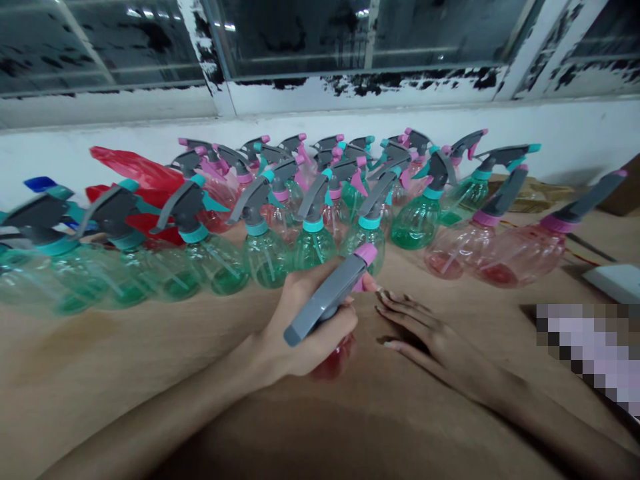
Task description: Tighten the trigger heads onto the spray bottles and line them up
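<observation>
My left hand point(300, 327) is wrapped round the neck of a spray bottle point(330, 297) with a grey head, a pink nozzle and a reddish clear body. Most of that body is hidden behind my fingers. To its right, my right hand point(430, 333) rests low over the table with its fingers stretched out and apart, holding nothing. Just beyond my hands stands a row of green spray bottles point(314, 250) with grey heads and turquoise collars. Two pink spray bottles point(525, 250) with grey heads stand to the right.
More pink and green spray bottles crowd the back of the wooden table point(175, 353) below a white wall point(360, 117) and windows. A red plastic bag point(140, 173) lies behind the left bottles. Brown wrapping point(525, 195) and a white object point(615, 280) are at the right.
</observation>
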`<state>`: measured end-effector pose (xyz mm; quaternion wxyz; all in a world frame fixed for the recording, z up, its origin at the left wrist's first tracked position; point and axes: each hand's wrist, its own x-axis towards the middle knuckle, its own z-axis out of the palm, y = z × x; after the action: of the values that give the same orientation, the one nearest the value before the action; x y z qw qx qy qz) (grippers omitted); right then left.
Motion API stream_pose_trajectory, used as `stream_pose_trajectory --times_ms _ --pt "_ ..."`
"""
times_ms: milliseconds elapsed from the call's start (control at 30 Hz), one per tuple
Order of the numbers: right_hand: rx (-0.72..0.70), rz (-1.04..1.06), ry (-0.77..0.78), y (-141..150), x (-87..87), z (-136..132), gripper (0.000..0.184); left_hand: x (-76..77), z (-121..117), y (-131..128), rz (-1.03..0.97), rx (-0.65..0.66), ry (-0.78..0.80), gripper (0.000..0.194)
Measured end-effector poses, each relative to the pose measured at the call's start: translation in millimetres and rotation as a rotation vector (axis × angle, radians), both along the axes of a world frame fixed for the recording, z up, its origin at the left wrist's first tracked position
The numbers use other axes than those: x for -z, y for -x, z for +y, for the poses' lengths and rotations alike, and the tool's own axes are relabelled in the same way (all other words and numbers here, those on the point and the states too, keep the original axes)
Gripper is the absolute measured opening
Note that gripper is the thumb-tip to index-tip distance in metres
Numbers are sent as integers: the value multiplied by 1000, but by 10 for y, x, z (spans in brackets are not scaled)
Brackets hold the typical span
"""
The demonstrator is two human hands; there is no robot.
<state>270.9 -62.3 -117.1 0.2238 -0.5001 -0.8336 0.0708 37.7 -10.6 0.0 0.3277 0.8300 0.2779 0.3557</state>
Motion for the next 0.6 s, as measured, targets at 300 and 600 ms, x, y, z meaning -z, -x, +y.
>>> stream_pose_trajectory --times_ms 300,600 --pt "-4 3 -17 -6 12 2 52 -25 -16 4 -45 4 32 12" --pt "2 -14 -9 1 4 5 51 -24 8 -22 16 -15 10 26"
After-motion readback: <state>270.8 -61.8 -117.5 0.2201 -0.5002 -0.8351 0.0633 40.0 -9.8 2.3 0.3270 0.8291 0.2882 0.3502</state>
